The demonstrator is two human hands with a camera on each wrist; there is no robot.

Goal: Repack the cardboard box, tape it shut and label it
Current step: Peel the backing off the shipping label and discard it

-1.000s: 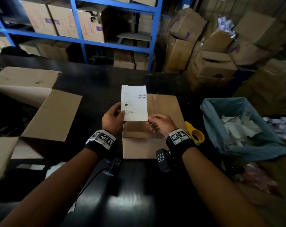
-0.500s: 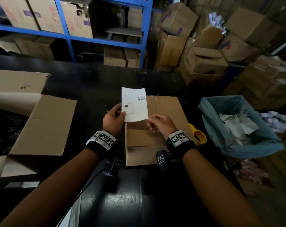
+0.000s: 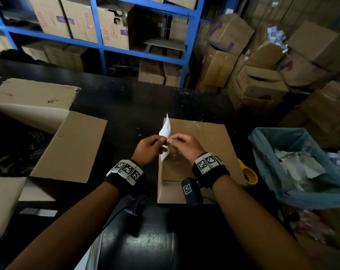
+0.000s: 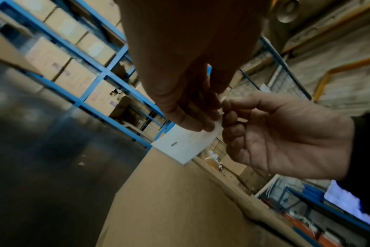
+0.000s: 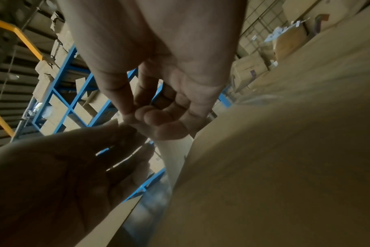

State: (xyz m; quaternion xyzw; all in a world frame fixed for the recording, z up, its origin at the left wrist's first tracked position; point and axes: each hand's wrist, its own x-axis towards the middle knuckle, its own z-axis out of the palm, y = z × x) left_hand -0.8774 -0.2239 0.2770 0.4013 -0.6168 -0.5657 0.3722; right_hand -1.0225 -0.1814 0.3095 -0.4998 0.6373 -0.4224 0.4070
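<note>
A closed brown cardboard box [image 3: 200, 145] lies on the black table in front of me. Above its left edge I hold a white printed label [image 3: 166, 128], turned almost edge-on in the head view. My left hand [image 3: 162, 142] and right hand [image 3: 172, 140] meet at the label's near edge, and both pinch it between thumb and fingertips. The left wrist view shows the label [image 4: 186, 143] hanging below the left fingers [image 4: 192, 120], with the right hand [image 4: 228, 108] pinching its corner over the box [image 4: 180, 200]. In the right wrist view the label [image 5: 173, 155] is a pale strip beside the box [image 5: 285, 167].
A yellow tape dispenser [image 3: 249, 175] sits at the box's right side. A bin with a blue bag [image 3: 266, 145] of waste paper stands further right. A large open carton [image 3: 68, 145] lies on the table's left. Blue shelving [image 3: 99, 45] and stacked cartons stand behind.
The label faced me flat, held by its two lower corners. Now my hands have come together at one edge and the label is turned edge-on.
</note>
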